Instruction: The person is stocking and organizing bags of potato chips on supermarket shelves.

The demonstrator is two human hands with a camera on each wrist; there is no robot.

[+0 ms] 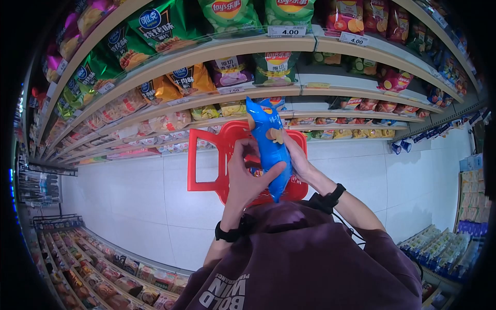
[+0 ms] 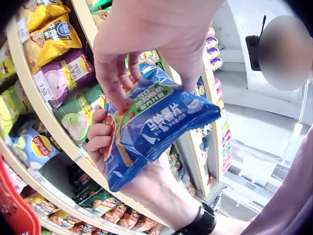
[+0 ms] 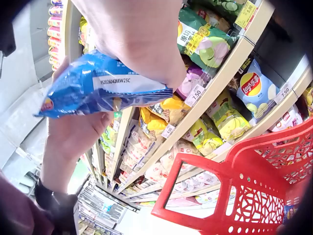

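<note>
Bag of chips (image 1: pixel 268 147), blue, stands upright in the air over the red basket (image 1: pixel 230 135). The left hand (image 1: pixel 247 178) pinches it from one side and the right hand (image 1: pixel 298 159) clasps it from behind. A light hold at the edges should spare the chips. Stocked snack shelves (image 1: pixel 206 51) rise just beyond, and the basket's raised handle (image 1: pixel 191 160) stands close beside.

chip bag (image 1: pixel 268 147): bright blue, green label patch with white lettering, red-orange picture
basket (image 1: pixel 192 160): red, lattice-pierced walls
shelf (image 1: pixel 206 51): beige edge
price tags (image 1: pixel 287 31): white
shelf bags (image 1: pixel 160 23): green, yellow, purple
floor (image 1: pixel 139 206): white tiles
shirt (image 1: pixel 310 258): dark purple, white lettering
wrist straps (image 1: pixel 227 233): black
</note>
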